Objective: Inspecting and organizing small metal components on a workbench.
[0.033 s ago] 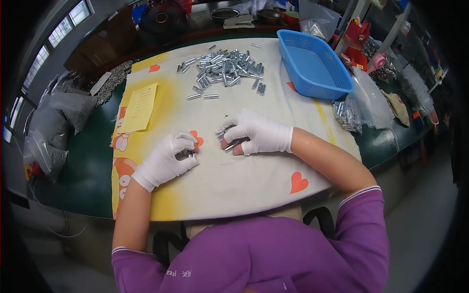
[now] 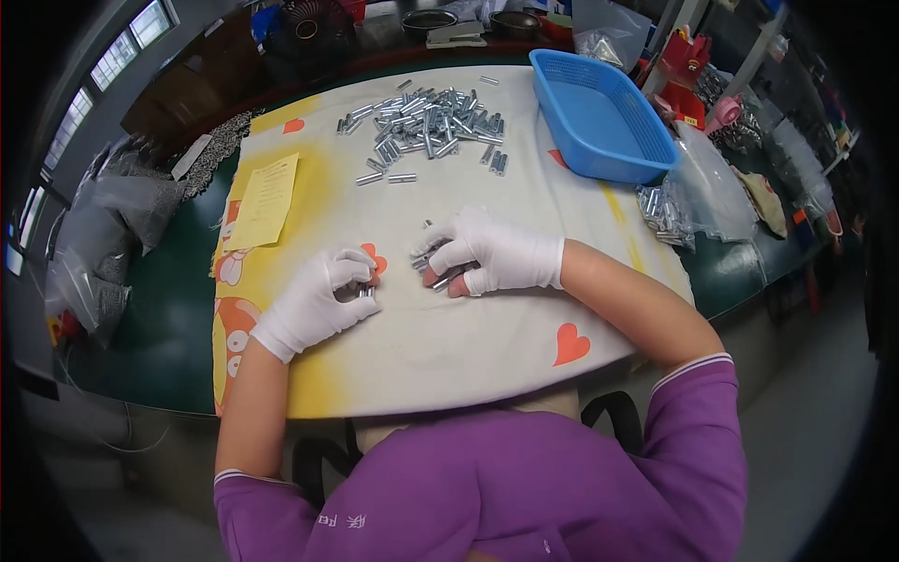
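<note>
White-gloved hands (image 2: pixel 403 272) – small metal tubes (image 2: pixel 440 272) beneath.

Bright even light, fisheye-bent dark rim

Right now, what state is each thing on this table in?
Left hand: gloved, curled around small metal tubes.
Right hand: gloved, resting flat over a few tubes.
Tube pile: loose, scattered on the cloth.
Basket: upright, looks empty.
Yellow sheet: lying flat.
</note>
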### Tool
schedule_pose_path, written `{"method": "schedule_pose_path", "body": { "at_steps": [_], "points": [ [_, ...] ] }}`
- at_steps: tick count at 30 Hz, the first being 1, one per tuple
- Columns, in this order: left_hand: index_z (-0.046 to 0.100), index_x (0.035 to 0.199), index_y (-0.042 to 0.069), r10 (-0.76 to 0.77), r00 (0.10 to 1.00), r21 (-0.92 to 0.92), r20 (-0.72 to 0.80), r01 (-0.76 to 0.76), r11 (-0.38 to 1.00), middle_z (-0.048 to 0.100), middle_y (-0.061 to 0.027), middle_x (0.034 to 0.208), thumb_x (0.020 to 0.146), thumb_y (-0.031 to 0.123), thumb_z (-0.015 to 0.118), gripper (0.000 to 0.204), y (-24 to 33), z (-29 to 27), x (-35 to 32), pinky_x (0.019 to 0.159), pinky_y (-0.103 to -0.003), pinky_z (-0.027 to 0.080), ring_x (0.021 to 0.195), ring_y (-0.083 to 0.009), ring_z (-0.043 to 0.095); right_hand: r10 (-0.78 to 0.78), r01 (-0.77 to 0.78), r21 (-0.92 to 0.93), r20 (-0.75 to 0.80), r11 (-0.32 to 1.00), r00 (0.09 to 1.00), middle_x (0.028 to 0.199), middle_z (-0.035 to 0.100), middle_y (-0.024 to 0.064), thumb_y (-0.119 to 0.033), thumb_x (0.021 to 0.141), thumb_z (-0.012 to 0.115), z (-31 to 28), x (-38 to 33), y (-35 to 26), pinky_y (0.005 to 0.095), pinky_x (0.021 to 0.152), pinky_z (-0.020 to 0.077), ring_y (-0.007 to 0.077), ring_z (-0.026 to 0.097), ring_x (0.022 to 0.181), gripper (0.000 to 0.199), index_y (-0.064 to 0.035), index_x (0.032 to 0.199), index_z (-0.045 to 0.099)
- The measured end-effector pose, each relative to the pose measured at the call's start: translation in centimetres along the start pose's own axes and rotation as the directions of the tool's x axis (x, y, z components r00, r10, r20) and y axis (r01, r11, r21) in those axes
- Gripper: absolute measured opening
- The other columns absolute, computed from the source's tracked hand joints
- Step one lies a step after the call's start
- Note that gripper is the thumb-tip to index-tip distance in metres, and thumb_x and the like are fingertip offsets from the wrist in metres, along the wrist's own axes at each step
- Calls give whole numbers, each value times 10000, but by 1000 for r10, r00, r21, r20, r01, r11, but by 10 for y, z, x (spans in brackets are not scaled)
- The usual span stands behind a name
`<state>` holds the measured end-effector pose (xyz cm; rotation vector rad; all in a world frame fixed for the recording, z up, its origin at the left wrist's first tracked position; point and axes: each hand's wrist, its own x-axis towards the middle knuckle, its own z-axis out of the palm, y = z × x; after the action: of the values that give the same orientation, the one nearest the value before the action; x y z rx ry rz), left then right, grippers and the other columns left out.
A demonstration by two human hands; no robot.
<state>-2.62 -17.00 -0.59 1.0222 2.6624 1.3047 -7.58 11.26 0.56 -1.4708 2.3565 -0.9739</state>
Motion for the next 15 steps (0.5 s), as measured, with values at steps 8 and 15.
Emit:
{"method": "schedule_pose_path", "body": {
  "at_steps": [8, 15],
  "points": [
    [501, 1325, 25, 38, 998, 487, 52, -59, 871, 460, -193, 1373, 646, 421, 819, 849, 52, 25, 23, 991, -452, 421, 1138, -379, 526, 228, -226, 26, -125, 974, 966, 1234, 579, 166, -46, 718, 755, -30, -46, -8, 367, 969, 465, 322, 571, 1111, 536, -65, 1237, 623],
    [598, 1150, -5, -88, 996, 368, 29, 71, 927, 579, -196, 1165, 717, 293, 771, 553, 58, 57, 59, 914, -425, 469, 1048, -366, 562, 309, -315, -74, -80, 946, 948, 1110, 590, 165, -78, 745, 753, -22, -46, -12, 350, 897, 488, 311, 597, 997, 471, -24, 1194, 623]
  ]
}}
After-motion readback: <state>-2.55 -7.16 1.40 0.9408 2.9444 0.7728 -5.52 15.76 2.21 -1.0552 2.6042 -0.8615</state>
